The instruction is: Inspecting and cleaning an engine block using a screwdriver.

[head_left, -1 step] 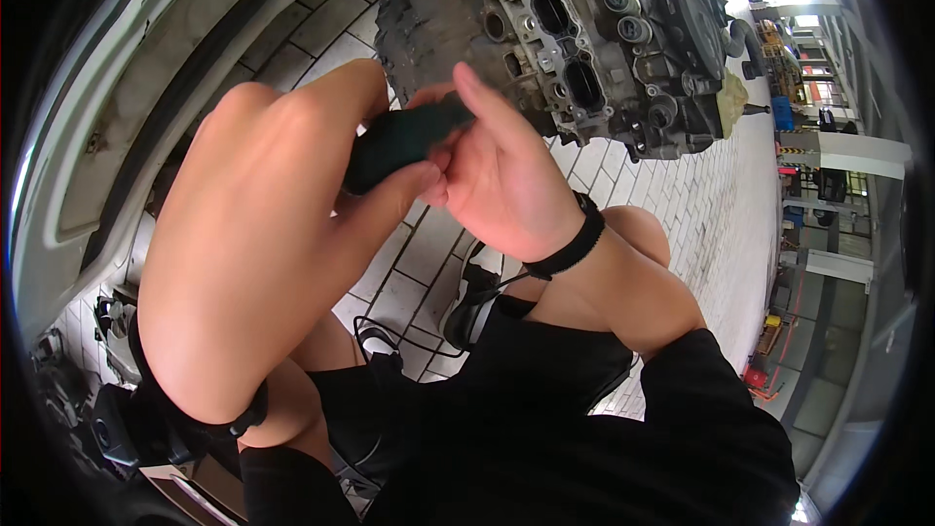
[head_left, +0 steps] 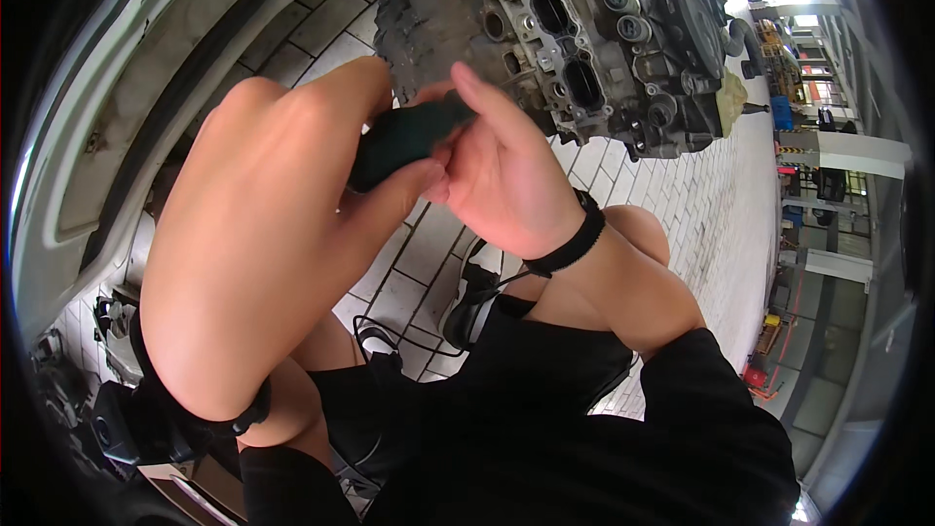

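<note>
A dark green pad (head_left: 399,146) is held up between both hands, above the tiled floor (head_left: 682,205) and on the near side of a grimy engine (head_left: 604,34). By the left hand (head_left: 268,170) it is gripped, with the fingers bent over its far side and the thumb pressed along its near edge, so hardly any gap is left beyond the pad's own thickness. The right hand (head_left: 502,170) is set at the other end, palm turned inward and thumb raised; its fingers are partly hidden and blurred, so how far they are closed, and whether the pad is truly gripped by them, cannot be told. From here, the pad could be dropped onto the tiles if the left thumb were slackened while the right fingers were only resting against it. Grit could be let into the 3 dark holes (head_left: 555,12) seen along the engine's top if the pad were shaken or rubbed close to them. The black cable (head_left: 438,355), looped beside the 2 shoes (head_left: 467,307), could be snagged if a foot were shifted. As for looks, the pad is seen as a dull, nearly black green lump, rounded at its lower left and narrowed toward the right hand, where its edge is smeared by blur; its firmness cannot be judged.
</note>
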The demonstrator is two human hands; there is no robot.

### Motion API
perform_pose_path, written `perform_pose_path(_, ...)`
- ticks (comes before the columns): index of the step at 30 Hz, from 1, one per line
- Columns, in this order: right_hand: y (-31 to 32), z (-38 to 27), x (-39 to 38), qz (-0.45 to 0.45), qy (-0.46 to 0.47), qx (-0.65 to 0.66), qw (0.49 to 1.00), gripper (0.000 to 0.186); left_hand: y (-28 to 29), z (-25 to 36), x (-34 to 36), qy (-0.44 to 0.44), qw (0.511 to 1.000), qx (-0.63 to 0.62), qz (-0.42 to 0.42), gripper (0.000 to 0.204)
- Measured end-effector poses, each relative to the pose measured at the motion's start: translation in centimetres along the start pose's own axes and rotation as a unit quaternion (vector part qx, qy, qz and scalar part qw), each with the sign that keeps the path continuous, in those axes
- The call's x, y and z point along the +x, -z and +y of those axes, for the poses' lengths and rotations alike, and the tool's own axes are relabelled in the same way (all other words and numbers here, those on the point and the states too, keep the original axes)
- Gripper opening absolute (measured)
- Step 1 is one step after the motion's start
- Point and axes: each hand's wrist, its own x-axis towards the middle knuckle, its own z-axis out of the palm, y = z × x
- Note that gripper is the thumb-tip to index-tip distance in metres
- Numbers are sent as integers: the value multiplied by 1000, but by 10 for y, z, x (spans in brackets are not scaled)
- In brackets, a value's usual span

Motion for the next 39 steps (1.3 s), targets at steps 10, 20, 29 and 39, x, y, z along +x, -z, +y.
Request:
perform_pose_path(10,11,-12,8,8,47,-36,998,25,-18,-11,13,-34,999,-20,19,28)
perform_pose_path(20,12,-14,14,6,58,-26,998,28,-22,-18,25,-50,997,-54,4,28)
perform_pose_path(29,14,-20,19,-77,83,78,991,20,-21,-21,38,-108,988,-61,91,40)
perform_pose_path(39,8,-27,19,-87,92,117,985,24,-9,-14,33,48,998,-36,33,26)
